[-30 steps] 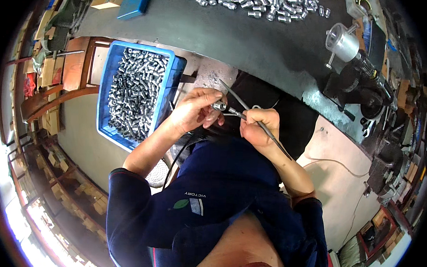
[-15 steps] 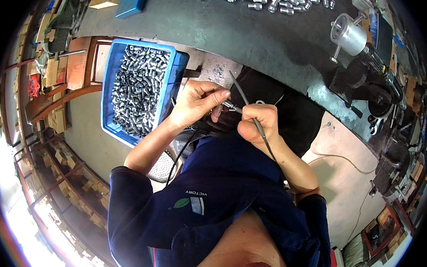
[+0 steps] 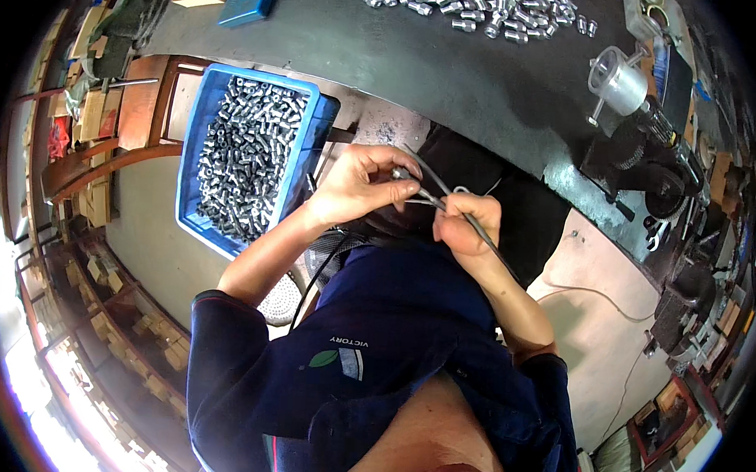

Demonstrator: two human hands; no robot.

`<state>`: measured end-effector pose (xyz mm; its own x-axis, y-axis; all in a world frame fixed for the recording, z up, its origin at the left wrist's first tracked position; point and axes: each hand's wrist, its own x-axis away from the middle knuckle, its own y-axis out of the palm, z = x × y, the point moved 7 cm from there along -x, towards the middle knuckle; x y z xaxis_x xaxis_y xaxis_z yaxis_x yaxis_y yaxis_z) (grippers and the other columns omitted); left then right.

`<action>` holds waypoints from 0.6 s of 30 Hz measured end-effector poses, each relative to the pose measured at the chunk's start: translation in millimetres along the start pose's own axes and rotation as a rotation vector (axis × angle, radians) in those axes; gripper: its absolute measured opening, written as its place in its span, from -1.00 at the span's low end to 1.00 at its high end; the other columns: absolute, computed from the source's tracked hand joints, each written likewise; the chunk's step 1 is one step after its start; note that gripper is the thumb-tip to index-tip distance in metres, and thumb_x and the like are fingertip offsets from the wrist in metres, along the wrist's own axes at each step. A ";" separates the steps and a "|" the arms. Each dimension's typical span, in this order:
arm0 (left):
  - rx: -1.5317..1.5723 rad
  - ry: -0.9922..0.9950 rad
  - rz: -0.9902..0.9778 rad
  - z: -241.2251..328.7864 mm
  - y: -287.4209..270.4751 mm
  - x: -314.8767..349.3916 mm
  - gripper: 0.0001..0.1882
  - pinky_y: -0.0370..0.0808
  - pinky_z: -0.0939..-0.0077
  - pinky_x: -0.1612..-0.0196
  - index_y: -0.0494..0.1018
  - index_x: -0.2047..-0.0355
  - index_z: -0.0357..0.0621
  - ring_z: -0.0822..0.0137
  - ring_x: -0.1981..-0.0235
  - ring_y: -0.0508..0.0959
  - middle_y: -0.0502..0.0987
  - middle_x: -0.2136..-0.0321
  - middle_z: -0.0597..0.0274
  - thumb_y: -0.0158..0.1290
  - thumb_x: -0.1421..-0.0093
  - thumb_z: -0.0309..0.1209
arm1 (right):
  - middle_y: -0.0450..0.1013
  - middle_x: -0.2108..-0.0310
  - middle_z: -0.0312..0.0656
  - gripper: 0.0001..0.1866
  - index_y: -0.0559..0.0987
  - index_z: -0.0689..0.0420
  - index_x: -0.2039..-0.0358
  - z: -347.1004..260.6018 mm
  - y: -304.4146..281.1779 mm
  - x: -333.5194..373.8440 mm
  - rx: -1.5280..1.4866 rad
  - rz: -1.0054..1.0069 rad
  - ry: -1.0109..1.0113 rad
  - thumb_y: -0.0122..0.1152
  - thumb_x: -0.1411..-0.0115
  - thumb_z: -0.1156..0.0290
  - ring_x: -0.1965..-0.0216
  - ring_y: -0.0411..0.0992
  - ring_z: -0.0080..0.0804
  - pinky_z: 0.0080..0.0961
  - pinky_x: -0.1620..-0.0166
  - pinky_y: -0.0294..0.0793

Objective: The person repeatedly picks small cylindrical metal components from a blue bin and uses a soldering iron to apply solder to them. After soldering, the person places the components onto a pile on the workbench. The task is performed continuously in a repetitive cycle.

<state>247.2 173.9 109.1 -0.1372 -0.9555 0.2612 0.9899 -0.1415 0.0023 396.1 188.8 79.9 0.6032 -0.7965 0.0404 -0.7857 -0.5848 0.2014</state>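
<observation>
Between thumb and fingertips, my left hand (image 3: 355, 184) pinches a small metal fitting (image 3: 400, 174), mostly covered by the fingers. My right hand (image 3: 472, 223) is closed just beside it, in front of my lap. Through the right fist runs a long, dark tapered rod (image 3: 483, 233), file-like, its thin end pointing up and left past the left fingertips. A shorter shiny shaft (image 3: 432, 200) also spans from the right fist toward the fitting; whether it touches the fitting is hidden by the left fingers.
Left of my hands is a blue bin (image 3: 189, 159) full of small metal fittings (image 3: 252, 157). Shiny fittings (image 3: 506, 12) lie on the dark workbench (image 3: 450, 80) beyond, near a blue box (image 3: 251, 3). A clamp-like device with a clear cup (image 3: 621, 82) stands at the right.
The view has shifted slightly. My left fingers have curled further over the fitting, and the dark rod's thin end sits lower, closer to them. Both hands keep their holds.
</observation>
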 end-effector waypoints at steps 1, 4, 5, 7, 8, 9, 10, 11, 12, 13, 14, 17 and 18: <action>-0.164 0.088 0.070 3.4 -8.0 -2.2 -0.85 0.40 0.69 0.42 0.47 0.34 -0.31 0.53 0.41 0.50 0.52 0.45 0.31 0.13 -0.04 -0.57 | 0.15 0.81 -0.26 -0.69 0.10 0.17 0.82 -1.2 -4.7 3.7 0.001 0.006 -0.004 -0.01 0.11 0.63 0.75 0.19 -0.56 -0.63 0.64 0.20; -0.588 0.237 0.273 6.2 -31.8 -6.1 -0.76 0.42 0.55 0.46 0.51 0.39 -0.25 0.39 0.58 0.51 0.53 0.49 0.13 0.17 0.15 -0.53 | 0.13 0.82 -0.25 -0.69 0.08 0.17 0.82 -28.5 -7.2 13.2 0.139 0.026 -0.157 -0.11 0.12 0.76 0.79 0.19 -0.53 -0.59 0.70 0.21; -0.669 0.227 0.296 0.2 -37.9 -6.2 -0.75 0.43 0.51 0.47 0.51 0.41 -0.24 0.31 0.58 0.51 0.51 0.52 0.13 0.17 0.20 -0.54 | 0.14 0.82 -0.21 -0.67 0.06 0.16 0.82 -44.6 -2.0 14.4 0.112 -0.003 -0.213 -0.13 0.15 0.82 0.82 0.18 -0.49 -0.58 0.75 0.20; -0.791 0.257 0.318 -1.2 -41.2 -6.7 -0.74 0.43 0.44 0.48 0.49 0.45 -0.23 0.20 0.57 0.50 0.48 0.55 0.13 0.17 0.26 -0.55 | 0.11 0.84 -0.22 -0.71 0.04 0.16 0.83 -63.4 8.6 17.4 0.064 -0.085 -0.275 -0.12 0.29 0.78 0.83 0.17 -0.46 -0.59 0.75 0.22; -0.832 0.293 0.324 -1.4 -41.3 -5.4 -0.74 0.42 0.41 0.48 0.49 0.46 -0.22 0.17 0.56 0.49 0.46 0.57 0.14 0.17 0.28 -0.55 | 0.10 0.84 -0.23 -0.74 0.04 0.17 0.83 -68.6 13.5 17.9 0.028 -0.147 -0.296 -0.13 0.34 0.75 0.83 0.17 -0.45 -0.59 0.75 0.23; -0.870 0.333 0.324 -0.2 -39.9 -5.8 -0.73 0.42 0.38 0.48 0.48 0.48 -0.22 0.13 0.55 0.49 0.44 0.58 0.15 0.17 0.30 -0.55 | 0.10 0.86 -0.24 -0.78 0.04 0.17 0.83 -69.7 16.4 18.6 0.027 -0.170 -0.310 -0.16 0.40 0.70 0.83 0.15 -0.47 -0.60 0.75 0.23; -0.876 0.354 0.322 0.5 -38.7 -6.5 -0.73 0.42 0.37 0.48 0.48 0.48 -0.21 0.12 0.54 0.48 0.43 0.58 0.15 0.18 0.31 -0.55 | 0.10 0.85 -0.24 -0.78 0.04 0.17 0.83 -70.1 17.5 18.3 0.014 -0.166 -0.308 -0.16 0.40 0.71 0.83 0.15 -0.46 -0.60 0.75 0.23; -0.882 0.374 0.320 1.5 -37.4 -6.9 -0.72 0.42 0.36 0.48 0.47 0.48 -0.20 0.11 0.53 0.48 0.42 0.58 0.16 0.18 0.32 -0.54 | 0.11 0.85 -0.24 -0.78 0.04 0.17 0.83 -70.5 18.8 17.6 0.001 -0.163 -0.306 -0.16 0.39 0.71 0.83 0.14 -0.46 -0.60 0.75 0.23; -0.889 0.392 0.320 2.1 -36.3 -6.7 -0.71 0.42 0.35 0.48 0.47 0.48 -0.20 0.10 0.52 0.48 0.42 0.58 0.16 0.19 0.33 -0.54 | 0.11 0.85 -0.23 -0.79 0.05 0.17 0.83 -70.2 19.5 17.0 -0.013 -0.162 -0.305 -0.16 0.39 0.71 0.83 0.14 -0.46 -0.60 0.75 0.22; -0.894 0.398 0.310 2.3 -35.4 -6.6 -0.71 0.42 0.35 0.48 0.47 0.48 -0.20 0.10 0.52 0.48 0.42 0.58 0.16 0.19 0.34 -0.53 | 0.11 0.86 -0.23 -0.79 0.05 0.17 0.83 -68.0 19.8 15.9 -0.006 -0.158 -0.278 -0.16 0.39 0.71 0.83 0.14 -0.46 -0.60 0.75 0.21; -0.899 0.403 0.299 3.0 -34.8 -6.3 -0.70 0.42 0.35 0.48 0.47 0.48 -0.19 0.11 0.53 0.48 0.42 0.57 0.16 0.20 0.34 -0.53 | 0.11 0.86 -0.23 -0.79 0.05 0.17 0.83 -65.8 19.9 14.9 0.001 -0.153 -0.252 -0.16 0.39 0.71 0.83 0.14 -0.47 -0.60 0.75 0.20; -0.917 0.443 0.283 3.4 -32.8 -3.3 -0.69 0.42 0.35 0.48 0.46 0.48 -0.20 0.11 0.53 0.48 0.42 0.56 0.16 0.20 0.35 -0.52 | 0.09 0.86 -0.24 -0.77 0.04 0.17 0.83 -61.3 20.7 11.8 0.054 -0.145 -0.170 -0.16 0.36 0.74 0.83 0.16 -0.49 -0.62 0.75 0.16; -0.922 0.463 0.277 3.2 -31.4 -3.2 -0.69 0.42 0.35 0.48 0.46 0.47 -0.20 0.12 0.53 0.48 0.42 0.56 0.16 0.20 0.35 -0.52 | 0.09 0.86 -0.24 -0.76 0.04 0.18 0.83 -59.1 21.0 10.9 0.070 -0.144 -0.164 -0.16 0.35 0.75 0.83 0.17 -0.50 -0.62 0.75 0.15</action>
<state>216.6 182.3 111.3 -0.1037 -0.9621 -0.2522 0.6067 0.1397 -0.7825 394.3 176.9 142.4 0.6838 -0.7153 -0.1443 -0.7044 -0.6986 0.1255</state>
